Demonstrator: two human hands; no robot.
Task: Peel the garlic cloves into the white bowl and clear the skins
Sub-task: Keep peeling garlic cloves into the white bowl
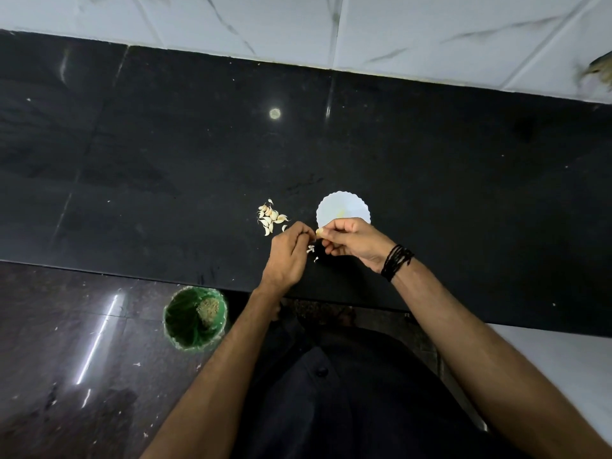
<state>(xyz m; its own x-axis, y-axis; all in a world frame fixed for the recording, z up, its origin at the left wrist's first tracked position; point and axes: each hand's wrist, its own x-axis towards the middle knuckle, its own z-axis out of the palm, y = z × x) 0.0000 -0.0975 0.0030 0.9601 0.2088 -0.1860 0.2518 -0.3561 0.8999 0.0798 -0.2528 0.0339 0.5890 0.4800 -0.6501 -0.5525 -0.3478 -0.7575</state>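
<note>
Lower left of the frame, a green bin (pixel 195 318) stands on the floor below the worktop's (pixel 132 160) front edge, with a pale, grainy heap showing inside it; what that heap is cannot be made out. Just left of centre, a small pile of unpeeled garlic cloves (pixel 270 216) lies on the black worktop, off-white with tan tips and thin curled tails. The left hand (pixel 288 251) sits just below and right of that pile, fingers curled in, its grip closed on something small that is too hidden to name. A few white scraps of skin (pixel 311 250) lie on the worktop between the two hands, just under their fingertips. At centre, the right hand (pixel 352 241) pinches a single clove (pixel 319 231) between thumb and fingertips, the grip closed on it; the clove is pale yellow-cream and pokes out toward the left hand, almost touching it. Directly above the right hand sits the white bowl (pixel 344 207), scalloped at the rim, its lower edge covered by the knuckles, with a faint yellowish speck inside. A dark threaded band (pixel 397 261) wraps the right wrist.
</note>
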